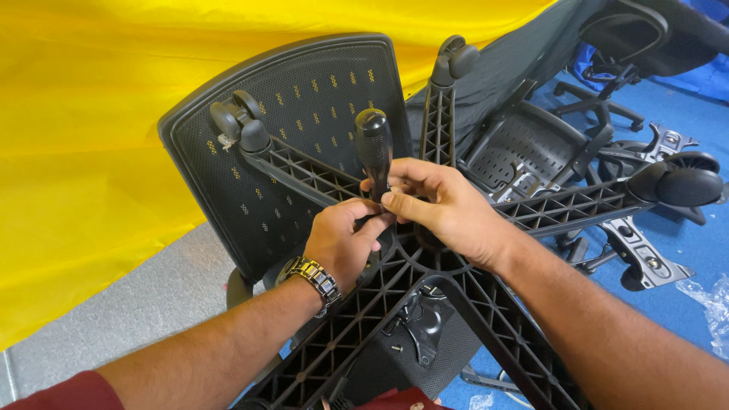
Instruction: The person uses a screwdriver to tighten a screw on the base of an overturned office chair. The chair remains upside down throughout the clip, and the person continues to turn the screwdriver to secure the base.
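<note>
I am pinching the shaft of a black-handled screwdriver (373, 148) with my right hand (440, 209) at frame centre, fingers closed on it. My left hand (343, 241) is curling around its lower shaft, above the hub of the five-star chair base (425, 250).

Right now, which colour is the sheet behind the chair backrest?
Yellow: the sheet shows best in the head view.
</note>
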